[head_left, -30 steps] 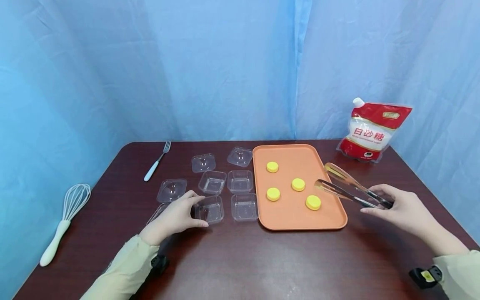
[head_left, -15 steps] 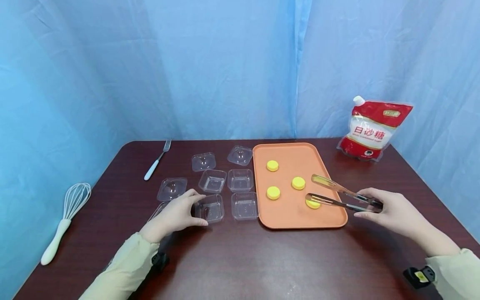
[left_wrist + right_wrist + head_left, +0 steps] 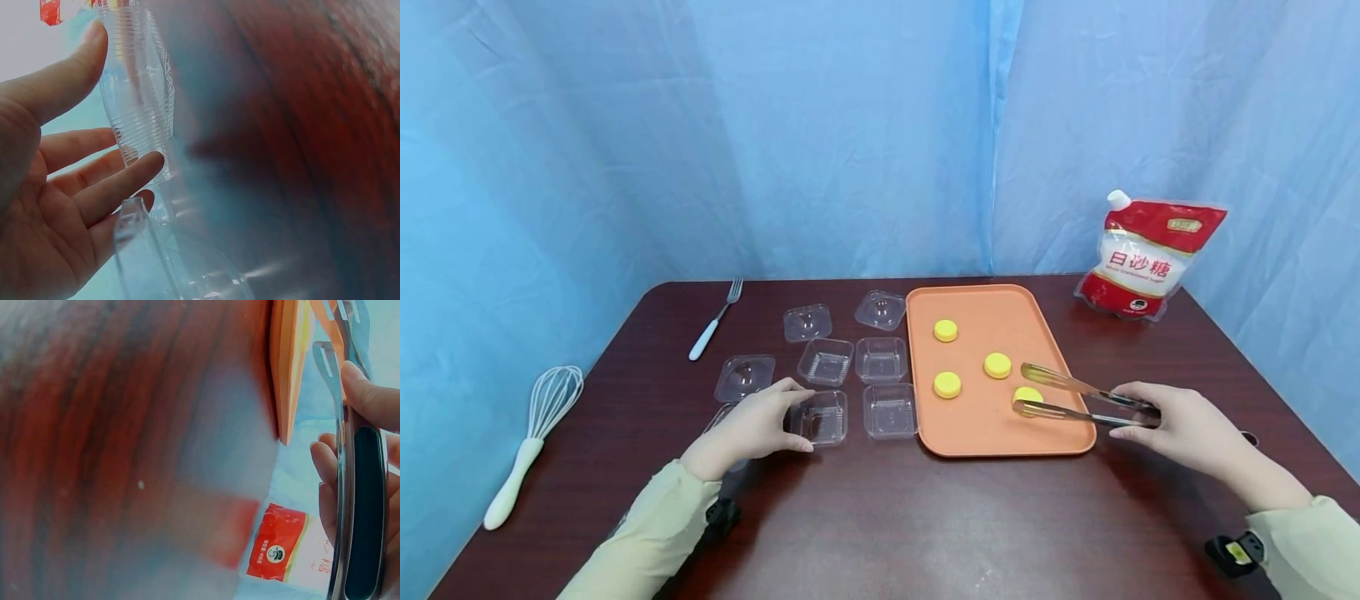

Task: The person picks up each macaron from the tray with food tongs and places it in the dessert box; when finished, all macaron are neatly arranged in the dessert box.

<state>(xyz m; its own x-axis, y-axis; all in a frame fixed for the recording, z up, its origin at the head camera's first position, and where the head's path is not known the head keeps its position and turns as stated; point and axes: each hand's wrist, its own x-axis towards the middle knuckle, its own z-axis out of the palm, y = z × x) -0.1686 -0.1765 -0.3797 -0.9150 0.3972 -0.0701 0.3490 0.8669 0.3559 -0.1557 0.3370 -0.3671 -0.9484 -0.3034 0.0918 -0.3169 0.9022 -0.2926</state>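
The head camera looks forward and down over the desk (image 3: 985, 533) toward its far edge. Both wrist cameras sit low and close, rolled sideways; the left shares a clear container (image 3: 140, 87) with the head view, the right, the tray (image 3: 977, 433) and tongs (image 3: 365, 512).

The slim metal tongs (image 3: 1090, 389) slant across right of centre, arms spread, tips about one yellow disc (image 3: 1028, 394), flat on the orange tray (image 3: 985, 429); contact is unclear. A transparent square container (image 3: 827, 417), uncovered and upright, rests on the tabletop (image 3: 880, 517), lower left of centre.
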